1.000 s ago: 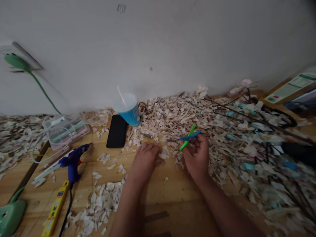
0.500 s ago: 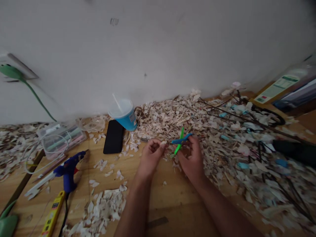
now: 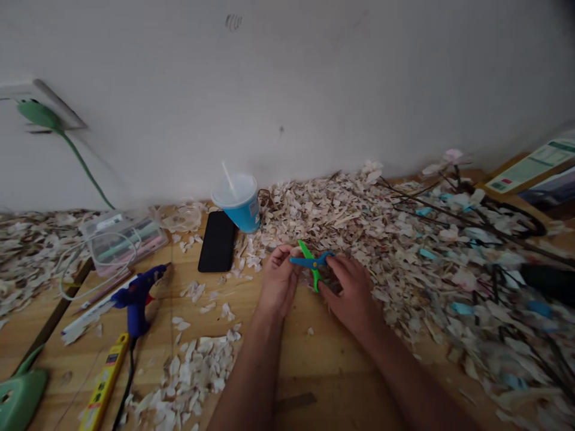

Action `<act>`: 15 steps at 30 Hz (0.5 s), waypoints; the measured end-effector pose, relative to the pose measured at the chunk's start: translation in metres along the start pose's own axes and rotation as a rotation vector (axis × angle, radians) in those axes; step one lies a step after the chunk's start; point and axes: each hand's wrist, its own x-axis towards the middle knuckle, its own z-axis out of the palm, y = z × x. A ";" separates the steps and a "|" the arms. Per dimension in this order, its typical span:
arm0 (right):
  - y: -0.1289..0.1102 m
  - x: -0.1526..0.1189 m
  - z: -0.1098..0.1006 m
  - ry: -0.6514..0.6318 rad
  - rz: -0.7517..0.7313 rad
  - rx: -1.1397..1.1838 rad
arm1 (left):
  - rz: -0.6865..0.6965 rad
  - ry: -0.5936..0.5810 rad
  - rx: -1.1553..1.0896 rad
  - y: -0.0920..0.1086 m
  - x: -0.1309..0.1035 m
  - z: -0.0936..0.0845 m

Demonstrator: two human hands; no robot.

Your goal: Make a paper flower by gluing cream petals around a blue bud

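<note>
My right hand (image 3: 353, 293) grips a pair of scissors (image 3: 315, 263) with one green half and one blue half. The blades are spread apart and point left, toward my left hand (image 3: 277, 280). That hand is closed, thumb against fingers, right by the blue blade; a small pale scrap seems to be between the fingertips, but I cannot make out what it is. Behind both hands spreads a large heap of pale shell-like or petal-like scraps (image 3: 323, 209). A smaller pile of whitish pieces (image 3: 202, 365) lies left of my left forearm.
Along the left are a blue glue gun (image 3: 139, 296), a yellow power strip (image 3: 104, 383), a clear case (image 3: 126, 239) and a black phone (image 3: 216, 241). A blue cup with a straw (image 3: 238, 203) stands by the wall. Twigs with pale flowers (image 3: 449, 209) lie at right.
The scissors have moved left, closer to my left hand, and their blades have swung toward it. The whole view has shifted slightly, so the table things appear further right.
</note>
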 end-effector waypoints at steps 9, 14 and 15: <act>0.003 -0.001 0.001 0.003 -0.019 -0.010 | 0.033 0.019 -0.040 0.000 0.001 -0.005; 0.002 0.000 0.000 -0.005 -0.028 -0.004 | 0.006 -0.017 0.007 -0.003 0.001 -0.005; 0.002 0.000 0.000 -0.003 -0.027 -0.005 | 0.001 -0.018 0.016 -0.004 0.001 -0.005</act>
